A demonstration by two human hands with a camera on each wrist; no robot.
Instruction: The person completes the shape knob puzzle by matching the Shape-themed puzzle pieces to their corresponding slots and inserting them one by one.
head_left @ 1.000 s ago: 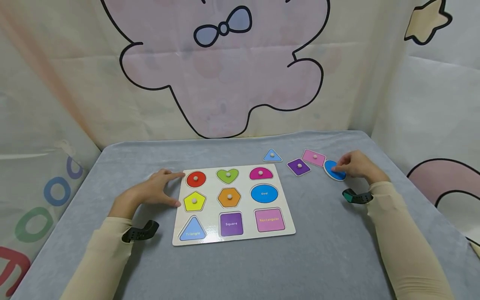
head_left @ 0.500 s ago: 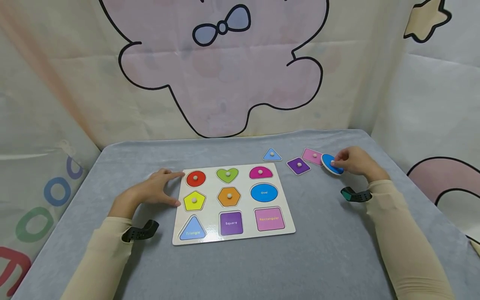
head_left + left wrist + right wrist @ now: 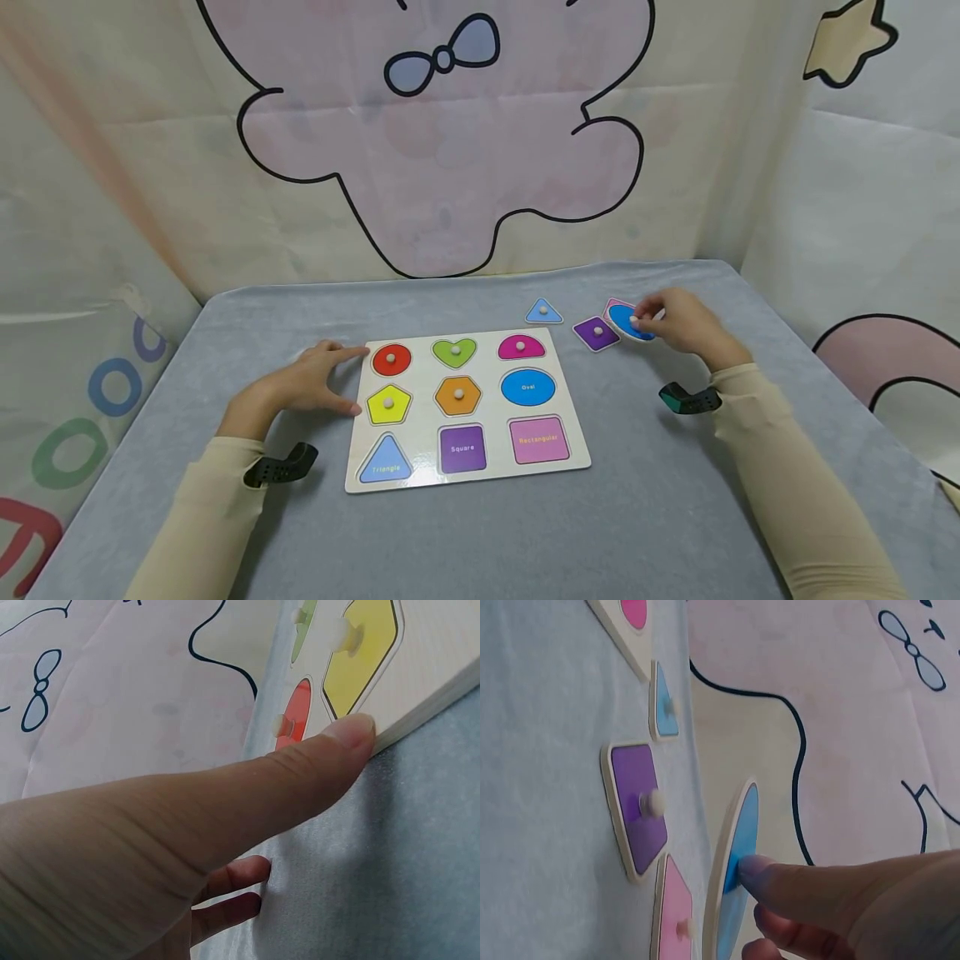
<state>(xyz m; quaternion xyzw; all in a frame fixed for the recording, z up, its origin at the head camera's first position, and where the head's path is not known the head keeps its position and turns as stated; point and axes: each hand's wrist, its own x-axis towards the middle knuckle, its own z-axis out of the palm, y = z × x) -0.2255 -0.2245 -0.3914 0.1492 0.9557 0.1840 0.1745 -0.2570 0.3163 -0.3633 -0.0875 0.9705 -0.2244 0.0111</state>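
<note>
1. Table [image 3: 465, 542]: fabric-covered, grey-blue, with a soft-looking nap.
2. Puzzle board [image 3: 423, 383]: flat, glossy, pale-wood edge; probably stiff, best steadied along its side.
3. My left hand [image 3: 300, 385]: thumb and forefinger spread, tips at the board's left edge.
4. My right hand [image 3: 686, 323]: thumb and fingers pinch the blue oval piece [image 3: 624, 320] near its middle.
5. The oval: raised and tilted, beyond the board's far right corner, overlapping the pink rectangle piece [image 3: 675, 907] in the head view. Thin, likely rigid and light; smooth face may slip, so I favour its knob, mostly hidden by my fingers.
6. Purple square piece [image 3: 589, 333], blue triangle piece [image 3: 537, 315]: flat, rounded corners, wood-coloured rims.
7. Square's knob [image 3: 654, 804]: pale, rounded.
</note>
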